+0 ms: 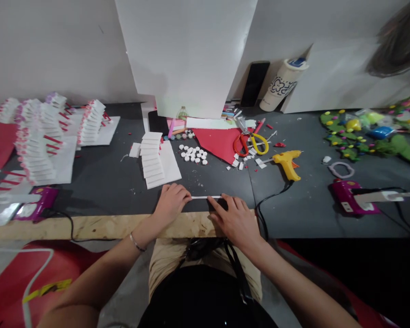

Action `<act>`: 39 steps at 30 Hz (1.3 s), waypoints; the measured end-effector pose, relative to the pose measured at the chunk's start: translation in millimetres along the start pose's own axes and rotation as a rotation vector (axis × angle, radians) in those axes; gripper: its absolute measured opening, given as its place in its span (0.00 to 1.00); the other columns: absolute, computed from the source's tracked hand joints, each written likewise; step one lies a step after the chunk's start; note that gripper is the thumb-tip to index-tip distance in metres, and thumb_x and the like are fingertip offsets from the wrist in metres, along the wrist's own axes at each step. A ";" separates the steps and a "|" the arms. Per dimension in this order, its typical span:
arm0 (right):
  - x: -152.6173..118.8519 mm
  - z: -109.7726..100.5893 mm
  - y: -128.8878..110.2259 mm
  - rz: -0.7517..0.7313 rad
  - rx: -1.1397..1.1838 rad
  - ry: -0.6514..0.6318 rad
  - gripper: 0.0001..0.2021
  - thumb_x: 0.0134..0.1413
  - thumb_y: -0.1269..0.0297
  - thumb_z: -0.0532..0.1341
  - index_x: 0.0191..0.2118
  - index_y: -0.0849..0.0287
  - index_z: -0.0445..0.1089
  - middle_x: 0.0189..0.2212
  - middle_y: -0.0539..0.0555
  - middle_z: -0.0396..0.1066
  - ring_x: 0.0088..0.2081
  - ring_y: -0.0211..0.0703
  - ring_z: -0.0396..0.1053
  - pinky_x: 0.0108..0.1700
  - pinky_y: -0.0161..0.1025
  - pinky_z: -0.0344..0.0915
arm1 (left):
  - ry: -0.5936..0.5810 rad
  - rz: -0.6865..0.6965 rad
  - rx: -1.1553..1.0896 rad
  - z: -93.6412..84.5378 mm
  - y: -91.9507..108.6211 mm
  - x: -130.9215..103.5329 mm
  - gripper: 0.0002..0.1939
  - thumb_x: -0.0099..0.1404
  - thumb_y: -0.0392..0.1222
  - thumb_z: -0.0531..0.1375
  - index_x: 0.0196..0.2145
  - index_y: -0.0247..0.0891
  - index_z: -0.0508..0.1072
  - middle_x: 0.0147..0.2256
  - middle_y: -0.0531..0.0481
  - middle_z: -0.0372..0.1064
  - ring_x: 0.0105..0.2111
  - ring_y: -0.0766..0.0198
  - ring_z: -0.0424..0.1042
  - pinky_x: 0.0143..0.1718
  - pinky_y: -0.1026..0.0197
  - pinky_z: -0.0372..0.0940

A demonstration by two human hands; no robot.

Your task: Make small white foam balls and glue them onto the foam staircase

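Note:
A thin white strip lies straight along the grey tabletop close to its front edge; whether it is paper or a stick I cannot tell. My left hand pinches its left end between thumb and fingertips. With fingers spread, my right hand rests its fingertips on the strip's right part, the thumb apart from it. Just beyond my left hand stands a white stepped paper model on a white base card. Several small white round pieces lie beyond the strip.
A yellow glue gun lies to the right, its cord running off the front edge. Scissors rest near red card and white scraps. Finished-looking stepped models crowd the left. Purple power strips sit at both sides; a tumbler stands behind.

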State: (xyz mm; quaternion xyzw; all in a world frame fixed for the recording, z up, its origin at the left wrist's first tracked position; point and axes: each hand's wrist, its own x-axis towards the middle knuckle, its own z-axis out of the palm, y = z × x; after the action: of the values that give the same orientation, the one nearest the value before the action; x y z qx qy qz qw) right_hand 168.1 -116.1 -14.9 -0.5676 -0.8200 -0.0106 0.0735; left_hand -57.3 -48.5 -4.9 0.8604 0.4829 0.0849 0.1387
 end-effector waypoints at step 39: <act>-5.1 5.6 2.1 -0.010 0.004 0.105 0.24 0.62 0.59 0.58 0.61 0.64 0.64 0.53 0.63 0.71 0.51 0.55 0.66 0.58 0.52 0.54 | 0.106 0.054 0.209 40.8 48.3 -27.8 0.24 0.73 0.43 0.49 0.61 0.28 0.62 0.57 0.32 0.66 0.58 0.48 0.65 0.57 0.46 0.63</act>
State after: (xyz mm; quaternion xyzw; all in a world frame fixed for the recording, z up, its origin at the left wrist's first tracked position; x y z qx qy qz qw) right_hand 171.2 -119.6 -21.2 -0.5620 -0.8178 -0.0391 0.1174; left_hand -21.3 -102.5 -28.4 0.8772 0.4724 0.0832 0.0202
